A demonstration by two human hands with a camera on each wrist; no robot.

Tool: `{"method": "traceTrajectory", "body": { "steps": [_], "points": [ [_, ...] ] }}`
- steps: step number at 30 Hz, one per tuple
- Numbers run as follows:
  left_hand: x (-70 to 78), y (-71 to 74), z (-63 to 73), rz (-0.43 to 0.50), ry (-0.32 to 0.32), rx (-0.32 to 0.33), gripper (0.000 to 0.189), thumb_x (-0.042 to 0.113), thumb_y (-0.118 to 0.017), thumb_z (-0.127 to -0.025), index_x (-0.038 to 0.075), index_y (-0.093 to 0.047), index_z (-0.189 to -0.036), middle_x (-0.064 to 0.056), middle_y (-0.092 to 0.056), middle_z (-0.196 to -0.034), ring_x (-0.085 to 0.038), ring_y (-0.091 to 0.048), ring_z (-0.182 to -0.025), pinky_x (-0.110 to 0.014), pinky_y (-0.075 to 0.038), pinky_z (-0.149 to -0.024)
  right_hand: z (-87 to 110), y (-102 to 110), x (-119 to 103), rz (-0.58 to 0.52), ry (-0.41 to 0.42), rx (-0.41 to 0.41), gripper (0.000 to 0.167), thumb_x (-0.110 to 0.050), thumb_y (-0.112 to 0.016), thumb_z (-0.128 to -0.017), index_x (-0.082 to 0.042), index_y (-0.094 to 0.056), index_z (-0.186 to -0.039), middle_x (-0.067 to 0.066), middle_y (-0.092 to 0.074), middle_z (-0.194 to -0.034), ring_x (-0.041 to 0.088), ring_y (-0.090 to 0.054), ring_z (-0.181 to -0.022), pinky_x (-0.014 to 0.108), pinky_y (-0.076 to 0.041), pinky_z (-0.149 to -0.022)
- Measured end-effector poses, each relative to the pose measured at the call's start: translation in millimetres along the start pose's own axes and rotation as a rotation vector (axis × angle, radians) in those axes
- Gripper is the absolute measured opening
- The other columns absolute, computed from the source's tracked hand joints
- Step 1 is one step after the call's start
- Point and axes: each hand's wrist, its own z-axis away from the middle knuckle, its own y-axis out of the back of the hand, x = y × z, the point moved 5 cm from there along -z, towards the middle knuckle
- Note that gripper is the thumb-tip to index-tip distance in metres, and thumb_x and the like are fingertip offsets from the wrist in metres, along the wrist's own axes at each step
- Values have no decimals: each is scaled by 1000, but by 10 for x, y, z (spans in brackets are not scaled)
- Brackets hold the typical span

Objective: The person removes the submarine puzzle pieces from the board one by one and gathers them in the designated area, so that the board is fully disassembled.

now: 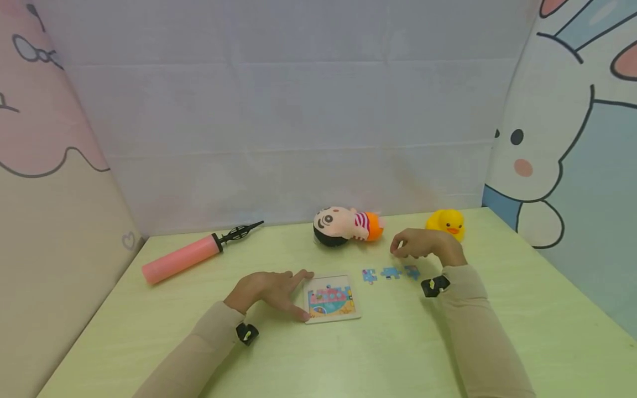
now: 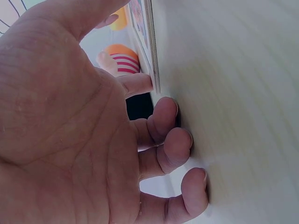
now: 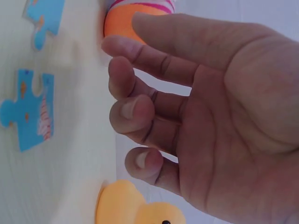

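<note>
A jigsaw puzzle board with a white frame and a partly filled picture lies on the table. My left hand is spread along its left side, thumb and index finger touching the frame's left corners; the other fingertips rest on the tabletop in the left wrist view. Three loose blue puzzle pieces lie in a row right of the board: a left piece, a middle piece and a right piece. Above the row hovers my right hand, fingers loosely bent, with nothing between them in the right wrist view.
A doll with striped shirt and orange bottoms lies at the back. Behind my right hand sits a yellow rubber duck. A pink hand pump with a black nozzle lies at the left. A white sheet hangs behind the table.
</note>
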Motion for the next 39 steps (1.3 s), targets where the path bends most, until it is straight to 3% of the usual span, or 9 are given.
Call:
{"method": "traceTrajectory", "body": {
  "steps": [4, 7, 10, 15, 23, 31, 39],
  "points": [
    [-6, 0, 1, 9, -1, -4, 97, 64, -71, -82, 27, -20, -157, -16, -46, -142, -32, -52, -126, -55, -40, -102, -12, 0, -104, 11, 53, 21, 22, -12, -56, -101, 2, -61, -117, 14, -64, -107, 26, -60, -87, 36, -50, -75],
    [-8, -2, 0, 11, -2, -1, 97, 64, -72, -82, 27, -21, -157, -16, -46, -141, -32, -52, -126, -54, -40, -101, -22, -2, -186, 36, 91, 48, 22, -12, -57, -101, 2, -61, -117, 14, -64, -112, 30, -61, -99, 42, -50, -86],
    [-9, -5, -4, 9, -4, 1, 97, 63, -72, -82, 27, -21, -156, -15, -47, -139, -32, -52, -125, -54, -40, -101, -32, -2, -260, 72, 120, 74, 23, -14, -57, -101, 1, -62, -118, 13, -63, -115, 30, -59, -102, 45, -48, -90],
    [-16, -8, -11, 4, -3, 6, 97, 64, -71, -82, 27, -21, -156, -15, -48, -138, -31, -53, -125, -53, -40, -101, -63, -3, -359, 125, 150, 111, 24, -15, -59, -99, 0, -63, -118, 12, -64, -109, 27, -60, -98, 44, -48, -87],
    [-2, 0, -3, 17, 4, 6, 97, 63, -73, -81, 28, -22, -156, -14, -47, -140, -31, -52, -126, -53, -40, -101, -161, -57, -499, 124, 221, 139, 20, -12, -60, -99, -3, -61, -117, 8, -65, -100, 20, -59, -87, 39, -49, -81],
    [0, 6, -7, 6, 12, 8, 96, 65, -72, -81, 30, -22, -156, -14, -47, -142, -30, -51, -128, -54, -40, -101, -229, -178, -663, 120, 302, 98, 20, -6, -59, -98, 1, -64, -115, 6, -64, -104, 19, -58, -92, 33, -48, -83],
    [1, 4, -5, 0, 17, 7, 96, 65, -72, -81, 30, -22, -156, -13, -48, -140, -29, -52, -126, -53, -41, -101, -278, -298, -792, 157, 299, 58, 15, -9, -62, -97, -6, -66, -111, 1, -59, -97, 15, -55, -85, 30, -47, -77]
  ]
}}
